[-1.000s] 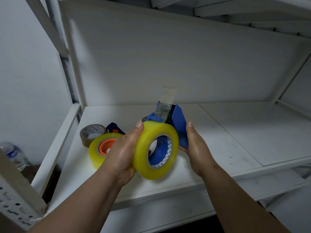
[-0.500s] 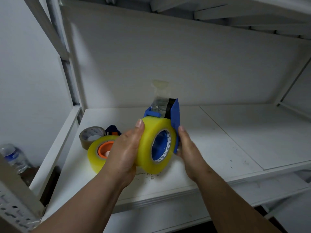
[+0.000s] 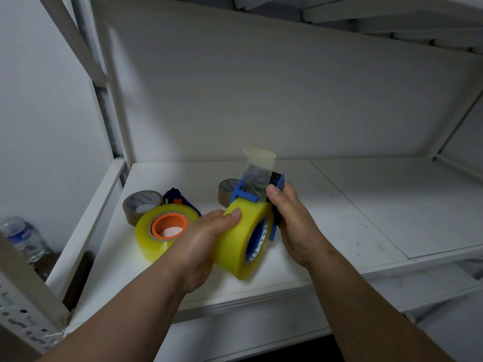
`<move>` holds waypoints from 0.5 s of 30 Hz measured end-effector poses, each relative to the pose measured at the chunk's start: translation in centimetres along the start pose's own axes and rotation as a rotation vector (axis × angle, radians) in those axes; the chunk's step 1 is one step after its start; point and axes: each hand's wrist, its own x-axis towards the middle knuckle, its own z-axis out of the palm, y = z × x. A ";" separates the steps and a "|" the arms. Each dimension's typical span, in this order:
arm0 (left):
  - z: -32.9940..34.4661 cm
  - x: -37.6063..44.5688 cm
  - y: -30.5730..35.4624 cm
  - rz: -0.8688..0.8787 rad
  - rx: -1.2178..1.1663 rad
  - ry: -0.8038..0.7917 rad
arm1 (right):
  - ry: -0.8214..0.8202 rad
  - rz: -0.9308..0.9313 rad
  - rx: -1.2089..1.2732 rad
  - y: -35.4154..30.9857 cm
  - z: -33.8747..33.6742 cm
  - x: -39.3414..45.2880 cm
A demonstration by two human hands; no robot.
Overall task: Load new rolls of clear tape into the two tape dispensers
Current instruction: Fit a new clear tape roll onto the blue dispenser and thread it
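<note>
A yellowish clear tape roll [image 3: 236, 241] sits on a blue tape dispenser [image 3: 274, 184], held above the white shelf [image 3: 366, 205]. My left hand [image 3: 198, 244] grips the roll from the left. My right hand [image 3: 292, 220] grips the dispenser's frame from the right, thumb near its top. A strip of clear tape [image 3: 258, 165] stands up past the dispenser's roller. A second dispenser [image 3: 180, 201] lies on the shelf to the left, loaded with a second yellowish roll [image 3: 156, 236] on an orange hub [image 3: 170, 224].
Two used-up brown tape cores lie on the shelf, one [image 3: 142, 205] at the left and one [image 3: 227, 189] behind the held dispenser. A water bottle [image 3: 22, 236] stands left of the shelf frame. The shelf's right half is bare board.
The dispenser and roll have dropped lower and tilted. My right hand has shifted up the frame, its thumb now near the top. The tape strip still stands up.
</note>
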 end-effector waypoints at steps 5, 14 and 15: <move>0.2 -0.2 -0.7 -0.117 -0.079 0.095 | -0.046 0.003 -0.156 0.2 0.1 -0.8; 0.3 0.4 -2.1 0.058 0.101 0.229 | 0.202 -0.267 -0.574 -1.8 0.7 -1.0; 0.3 0.4 -2.0 0.074 0.113 0.230 | 0.232 -0.328 -0.605 -2.2 1.0 -1.0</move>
